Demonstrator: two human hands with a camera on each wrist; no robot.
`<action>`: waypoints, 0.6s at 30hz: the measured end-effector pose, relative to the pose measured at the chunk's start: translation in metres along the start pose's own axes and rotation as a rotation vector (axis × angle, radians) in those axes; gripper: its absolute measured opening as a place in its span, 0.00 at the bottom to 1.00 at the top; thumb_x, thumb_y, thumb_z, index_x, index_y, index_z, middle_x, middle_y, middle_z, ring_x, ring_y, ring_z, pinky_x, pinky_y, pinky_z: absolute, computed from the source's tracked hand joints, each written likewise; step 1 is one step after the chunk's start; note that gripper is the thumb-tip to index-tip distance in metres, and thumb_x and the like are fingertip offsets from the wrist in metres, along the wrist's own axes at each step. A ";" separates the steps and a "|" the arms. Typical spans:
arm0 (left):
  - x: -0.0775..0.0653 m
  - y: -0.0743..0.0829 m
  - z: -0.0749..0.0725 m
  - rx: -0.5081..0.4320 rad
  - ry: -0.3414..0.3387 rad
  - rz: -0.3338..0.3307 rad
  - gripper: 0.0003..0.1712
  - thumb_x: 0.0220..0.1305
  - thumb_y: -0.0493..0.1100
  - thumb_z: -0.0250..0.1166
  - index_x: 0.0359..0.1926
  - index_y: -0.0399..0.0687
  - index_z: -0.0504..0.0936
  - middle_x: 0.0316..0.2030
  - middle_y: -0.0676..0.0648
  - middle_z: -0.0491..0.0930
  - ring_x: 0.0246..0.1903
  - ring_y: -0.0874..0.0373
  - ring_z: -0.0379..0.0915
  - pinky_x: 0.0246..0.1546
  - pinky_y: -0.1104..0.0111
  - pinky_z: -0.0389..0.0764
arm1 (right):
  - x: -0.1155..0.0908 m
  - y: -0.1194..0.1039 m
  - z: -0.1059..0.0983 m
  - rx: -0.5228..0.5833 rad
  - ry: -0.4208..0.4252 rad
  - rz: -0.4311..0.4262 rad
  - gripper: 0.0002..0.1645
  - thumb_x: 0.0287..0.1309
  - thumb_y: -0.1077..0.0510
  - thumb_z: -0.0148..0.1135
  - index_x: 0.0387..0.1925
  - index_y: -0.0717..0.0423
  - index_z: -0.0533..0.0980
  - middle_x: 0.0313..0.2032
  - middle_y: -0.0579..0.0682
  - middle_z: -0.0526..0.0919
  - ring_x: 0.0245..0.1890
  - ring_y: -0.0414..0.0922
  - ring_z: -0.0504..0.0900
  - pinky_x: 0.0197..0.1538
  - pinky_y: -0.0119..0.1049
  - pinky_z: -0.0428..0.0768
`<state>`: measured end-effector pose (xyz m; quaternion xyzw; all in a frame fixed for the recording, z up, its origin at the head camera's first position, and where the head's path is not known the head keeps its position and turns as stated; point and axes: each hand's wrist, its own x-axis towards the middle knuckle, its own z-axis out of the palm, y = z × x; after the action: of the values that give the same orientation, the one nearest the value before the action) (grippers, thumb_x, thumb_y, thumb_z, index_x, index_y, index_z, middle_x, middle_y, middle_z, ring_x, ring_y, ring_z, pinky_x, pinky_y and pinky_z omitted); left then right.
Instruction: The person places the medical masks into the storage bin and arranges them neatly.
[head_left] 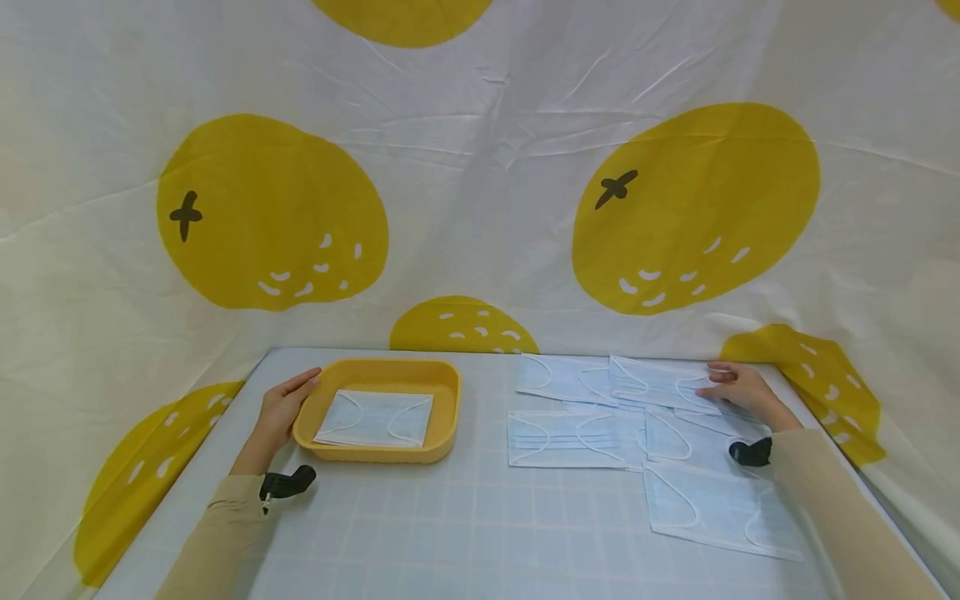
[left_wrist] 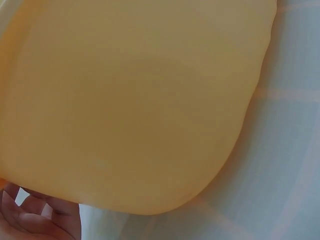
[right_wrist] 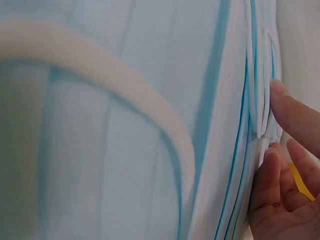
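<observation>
A yellow tray (head_left: 448, 450) stands at the left of the table, with a light-blue face mask (head_left: 375, 417) lying in it on white edges of what may be more masks. My left hand (head_left: 281, 406) holds the tray's left rim; the left wrist view shows curled fingers (left_wrist: 42, 220) at its edge beside the large yellow wall. My right hand (head_left: 746, 392) is at the right end of a face mask (head_left: 652, 379) in the back row. In the right wrist view its thumb and fingers (right_wrist: 295, 117) stand spread, with a fingertip touching the mask's edge near the ear loop.
Several more masks overlap on the right: one at the back (head_left: 562, 375), one lying flat in the middle (head_left: 562, 439), and another nearest the front (head_left: 720, 508). A white curtain (head_left: 480, 208) with yellow fruit prints hangs behind the checked table (head_left: 450, 533).
</observation>
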<state>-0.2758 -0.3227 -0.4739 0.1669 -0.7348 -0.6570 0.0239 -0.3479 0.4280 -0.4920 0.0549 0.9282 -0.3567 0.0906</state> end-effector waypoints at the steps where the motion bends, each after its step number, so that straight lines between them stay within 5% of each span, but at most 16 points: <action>1: 0.000 0.000 0.000 0.002 -0.002 0.002 0.33 0.64 0.53 0.63 0.66 0.45 0.70 0.42 0.72 0.77 0.40 0.83 0.70 0.42 0.88 0.75 | 0.001 0.001 0.000 -0.007 -0.007 -0.003 0.55 0.51 0.38 0.69 0.68 0.68 0.57 0.60 0.74 0.68 0.55 0.65 0.69 0.63 0.64 0.66; 9: -0.001 0.002 0.002 0.055 0.010 -0.012 0.34 0.65 0.55 0.61 0.68 0.47 0.67 0.64 0.59 0.71 0.44 0.80 0.68 0.43 0.89 0.74 | 0.003 0.005 0.000 -0.020 -0.052 -0.015 0.56 0.51 0.38 0.69 0.69 0.68 0.57 0.60 0.74 0.67 0.54 0.64 0.69 0.63 0.64 0.65; 18: 0.001 0.002 0.003 0.070 0.022 -0.024 0.34 0.66 0.55 0.60 0.68 0.46 0.66 0.68 0.52 0.66 0.45 0.79 0.68 0.42 0.89 0.74 | -0.001 0.001 0.000 -0.044 -0.049 -0.030 0.52 0.53 0.40 0.68 0.67 0.69 0.60 0.59 0.74 0.67 0.51 0.62 0.70 0.63 0.63 0.67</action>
<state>-0.2775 -0.3199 -0.4728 0.1839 -0.7549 -0.6293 0.0183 -0.3466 0.4289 -0.4925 0.0303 0.9340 -0.3387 0.1093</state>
